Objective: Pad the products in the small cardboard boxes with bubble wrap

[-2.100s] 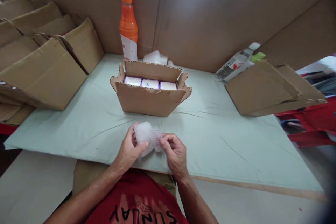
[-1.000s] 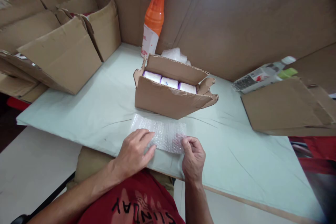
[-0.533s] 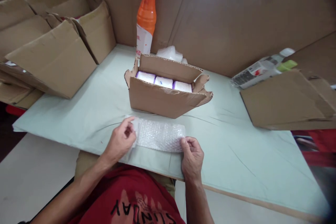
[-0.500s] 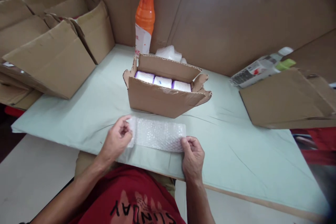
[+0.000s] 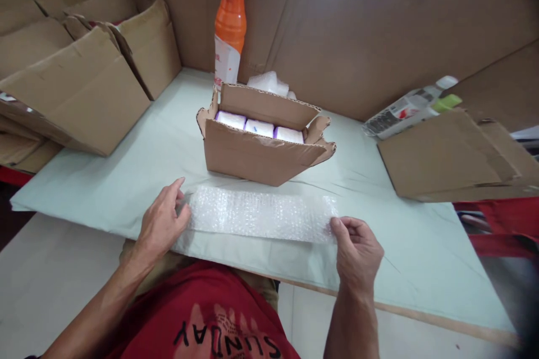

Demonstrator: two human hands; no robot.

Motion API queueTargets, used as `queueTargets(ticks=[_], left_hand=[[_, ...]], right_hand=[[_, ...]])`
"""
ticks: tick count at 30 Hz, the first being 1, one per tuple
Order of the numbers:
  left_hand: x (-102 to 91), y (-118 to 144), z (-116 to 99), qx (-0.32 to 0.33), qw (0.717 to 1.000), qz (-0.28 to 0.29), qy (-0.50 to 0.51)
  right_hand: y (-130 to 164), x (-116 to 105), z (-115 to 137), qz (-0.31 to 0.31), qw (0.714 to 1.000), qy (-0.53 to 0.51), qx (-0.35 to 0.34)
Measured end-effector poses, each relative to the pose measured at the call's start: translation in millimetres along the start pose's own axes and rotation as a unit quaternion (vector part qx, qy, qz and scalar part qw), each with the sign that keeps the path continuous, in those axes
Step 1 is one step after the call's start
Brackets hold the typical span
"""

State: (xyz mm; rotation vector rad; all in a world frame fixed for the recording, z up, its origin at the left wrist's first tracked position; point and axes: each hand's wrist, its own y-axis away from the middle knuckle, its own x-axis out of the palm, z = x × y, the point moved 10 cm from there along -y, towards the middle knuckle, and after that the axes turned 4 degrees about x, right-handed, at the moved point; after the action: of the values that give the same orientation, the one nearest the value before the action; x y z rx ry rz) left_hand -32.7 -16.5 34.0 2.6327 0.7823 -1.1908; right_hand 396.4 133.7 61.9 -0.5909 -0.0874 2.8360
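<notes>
Bubble wrap (image 5: 261, 216), spread flat at lower centre of the frame: right hand (image 5: 359, 244) pinches its right end; left hand (image 5: 163, 217), loosely parted, lies at the other. Spreading appears complete; the box (image 5: 256, 156) at centre, three packs (image 5: 259, 128) inside, is not yet closed.

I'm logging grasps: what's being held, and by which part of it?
The right grip holds the bubble wrap by its right end. The left grip is at the left end; whether it holds cannot be told.
</notes>
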Motion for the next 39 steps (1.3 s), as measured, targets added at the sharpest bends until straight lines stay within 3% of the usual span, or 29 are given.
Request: queueTargets(ticks=[3,5,8,12,15,17,20,27,34,39], left_hand=[[-16.1,5,-20,0.044,0.997,-0.066,-0.002],[-13.6,9,-31,0.047,0.996,-0.056,0.055],[9.7,15,-41,0.019,0.981,0.023,0.19],[52.4,24,-45,-0.073,0.91,0.152,0.379],[66.4,24,-46,-0.109,0.873,0.182,0.439],[67.5,18,-43,-0.113,0.885,0.17,0.42],[62.9,9,-36,-0.096,0.927,0.135,0.337],[38.6,-8,-28,-0.017,0.99,0.063,0.125],[41.5,-20,-22,0.018,0.997,0.052,-0.052],[49.0,-21,-26,0.042,0.991,0.063,-0.112]], right_hand=[[2,3,14,0.007,0.998,0.041,-0.044],[9,13,28,0.027,0.995,0.066,-0.076],[32,46,57,0.093,0.983,0.088,-0.135],[81,115,91,0.229,0.95,0.076,-0.201],[116,161,102,0.315,0.912,0.077,-0.252],[132,178,105,0.351,0.889,0.076,-0.284],[140,183,106,0.37,0.873,0.064,-0.311],[109,155,90,0.281,0.911,0.083,-0.291],[102,168,59,0.289,0.909,0.132,-0.27],[100,176,50,0.293,0.91,0.135,-0.261]])
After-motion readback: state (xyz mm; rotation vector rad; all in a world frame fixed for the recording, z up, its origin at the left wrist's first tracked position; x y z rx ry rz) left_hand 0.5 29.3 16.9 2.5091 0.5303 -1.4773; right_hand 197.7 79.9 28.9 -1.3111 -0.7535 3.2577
